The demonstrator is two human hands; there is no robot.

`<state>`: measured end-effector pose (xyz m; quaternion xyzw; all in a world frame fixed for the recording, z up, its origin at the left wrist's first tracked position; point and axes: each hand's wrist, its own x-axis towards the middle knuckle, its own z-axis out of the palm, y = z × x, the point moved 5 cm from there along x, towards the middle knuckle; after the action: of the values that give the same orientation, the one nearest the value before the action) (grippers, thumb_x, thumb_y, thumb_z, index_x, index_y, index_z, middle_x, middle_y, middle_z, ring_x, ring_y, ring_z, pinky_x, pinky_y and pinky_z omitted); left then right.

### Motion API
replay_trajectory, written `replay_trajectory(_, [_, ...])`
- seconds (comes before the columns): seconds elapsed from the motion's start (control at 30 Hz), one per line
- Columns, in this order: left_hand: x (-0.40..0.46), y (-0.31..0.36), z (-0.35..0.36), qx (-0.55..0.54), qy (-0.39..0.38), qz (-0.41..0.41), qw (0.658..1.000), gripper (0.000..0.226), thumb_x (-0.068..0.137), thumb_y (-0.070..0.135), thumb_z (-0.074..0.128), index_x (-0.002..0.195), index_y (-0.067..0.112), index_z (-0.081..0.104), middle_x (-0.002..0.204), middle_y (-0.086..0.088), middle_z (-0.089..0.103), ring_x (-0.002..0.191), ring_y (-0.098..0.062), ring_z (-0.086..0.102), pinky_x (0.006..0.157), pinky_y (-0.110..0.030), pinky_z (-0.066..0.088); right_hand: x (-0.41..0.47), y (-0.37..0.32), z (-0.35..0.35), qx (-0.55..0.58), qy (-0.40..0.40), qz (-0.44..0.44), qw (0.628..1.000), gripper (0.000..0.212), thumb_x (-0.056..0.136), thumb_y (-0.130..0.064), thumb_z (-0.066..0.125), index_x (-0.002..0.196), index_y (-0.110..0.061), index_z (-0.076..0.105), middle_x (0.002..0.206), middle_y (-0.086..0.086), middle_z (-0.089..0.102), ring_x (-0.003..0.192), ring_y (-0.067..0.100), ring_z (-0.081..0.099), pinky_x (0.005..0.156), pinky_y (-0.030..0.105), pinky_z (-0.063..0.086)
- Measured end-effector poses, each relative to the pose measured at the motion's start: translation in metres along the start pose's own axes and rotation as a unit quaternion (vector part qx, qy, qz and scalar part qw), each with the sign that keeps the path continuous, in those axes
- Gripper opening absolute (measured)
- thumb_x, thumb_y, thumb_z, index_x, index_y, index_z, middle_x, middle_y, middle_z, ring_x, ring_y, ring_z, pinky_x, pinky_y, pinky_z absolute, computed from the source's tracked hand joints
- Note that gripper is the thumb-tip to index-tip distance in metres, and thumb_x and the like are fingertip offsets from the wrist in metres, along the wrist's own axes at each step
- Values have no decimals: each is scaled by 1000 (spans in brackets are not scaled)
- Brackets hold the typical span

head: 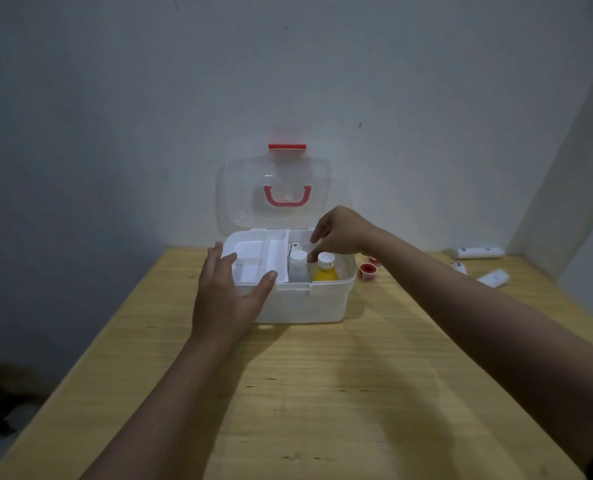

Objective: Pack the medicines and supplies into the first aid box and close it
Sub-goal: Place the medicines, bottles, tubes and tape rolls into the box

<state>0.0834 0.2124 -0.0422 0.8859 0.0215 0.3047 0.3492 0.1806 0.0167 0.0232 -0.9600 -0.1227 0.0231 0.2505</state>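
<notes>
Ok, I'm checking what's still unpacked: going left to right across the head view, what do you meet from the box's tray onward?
White tray → clear bottle → yellow bottle → red tape roll → white tubes.

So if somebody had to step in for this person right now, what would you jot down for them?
Left hand: open, resting on the front left corner of the box, thumb on the white tray inside.
Right hand: over the box's right side, fingers just above two bottles; not clearly gripping anything.
Done: white bottle and yellow bottle stand upright in the box. Lid is open, upright.
Left: two red tape rolls beside the box and white tubes farther right on the table still need packing; then close the lid.
</notes>
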Motion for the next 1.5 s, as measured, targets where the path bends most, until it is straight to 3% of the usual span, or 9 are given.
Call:
replay_trajectory(0.23, [0,2,-1,4,6,4,1000,71,74,54,67,126,8,54,152,-8,34,139,-25,32,102,-39,39,5,-6,5,-48,-22,-4,999,47,57,-31,87,96,-9,72,99,7,70,92,20,64,80,30,54])
replay_trajectory(0.43, [0,2,-2,-2,6,8,1000,68,74,52,68,124,7,55,151,-9,35,139,-25,32,102,-37,38,7,-1,8,-26,-19,23,999,41,59,-30,86,92,-9,73,85,2,64,74,12,55,59,18,45])
replay_trajectory(0.53, [-1,3,-3,-4,10,12,1000,69,74,54,68,123,7,56,150,-10,37,139,-25,33,101,-36,37,8,4,8,30,-18,42,999,34,64,-20,84,92,-5,73,71,2,62,67,15,59,62,26,53])
replay_trajectory(0.7, [-1,2,-2,-8,18,14,1000,65,74,49,70,121,7,56,150,-10,38,139,-25,34,101,-37,38,12,5,15,180,-77,94,976,29,83,-20,67,101,2,67,92,14,74,87,25,72,82,36,58])
replay_trajectory(0.87, [0,0,1,-5,21,14,1000,65,73,52,70,121,9,56,149,-10,39,137,-28,36,98,-44,44,10,2,22,303,-128,143,933,32,88,-17,60,115,0,58,78,11,71,58,14,69,69,27,57])
replay_trajectory(1.1, [0,-2,0,2,16,16,1000,64,74,51,69,119,8,57,149,-11,39,137,-28,36,98,-44,44,-6,9,-5,387,-147,138,900,30,92,-21,55,114,0,56,105,20,66,81,21,68,71,24,56])
replay_trajectory(1.23, [0,-1,-1,-4,19,16,1000,60,74,47,71,116,5,59,148,-13,40,137,-28,36,101,-43,41,-32,44,-43,325,-40,108,939,29,90,-19,58,112,0,61,107,17,70,96,26,69,80,31,55])
replay_trajectory(1.33, [0,0,-1,-1,20,17,1000,60,75,46,71,116,4,59,148,-14,40,136,-30,36,101,-45,41,-57,86,-62,235,24,111,965,25,88,-20,61,107,-5,64,100,10,71,92,22,69,83,37,56])
replay_trajectory(1.5, [-1,2,-1,2,18,12,1000,58,76,45,71,116,5,58,148,-14,39,136,-31,36,102,-48,41,-93,149,-69,-8,69,117,991,20,80,-20,70,99,-12,70,97,8,72,83,17,65,73,28,48])
